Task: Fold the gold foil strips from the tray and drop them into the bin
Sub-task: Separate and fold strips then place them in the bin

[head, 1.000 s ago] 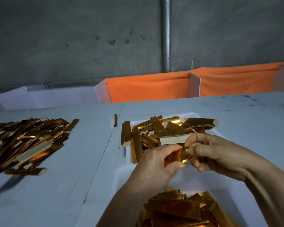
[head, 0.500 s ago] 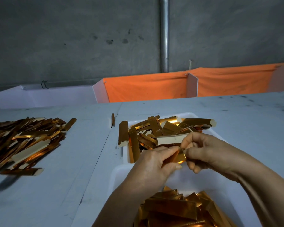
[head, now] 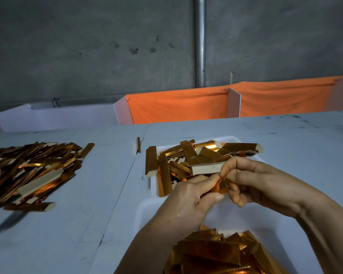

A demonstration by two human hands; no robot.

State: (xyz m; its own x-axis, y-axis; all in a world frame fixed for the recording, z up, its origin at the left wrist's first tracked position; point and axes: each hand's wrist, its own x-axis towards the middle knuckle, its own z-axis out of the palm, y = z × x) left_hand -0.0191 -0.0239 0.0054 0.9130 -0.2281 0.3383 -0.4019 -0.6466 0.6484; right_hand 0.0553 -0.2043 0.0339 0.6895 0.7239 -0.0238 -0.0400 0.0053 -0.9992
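Dim, even light w/ warm glare on foil strips (edges bowed, wide-angle), soft focus.

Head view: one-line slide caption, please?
Both hands pinch a gold foil strip above the white tray.

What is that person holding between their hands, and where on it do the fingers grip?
One gold foil strip, pinched by both hands: the left hand grips its left part between thumb and fingers, and the right hand pinches its right end.

Two hands: left hand, right hand. One gold foil strip pinched between them. Two white trays: far tray, near bin. Three strip piles, too many to count.
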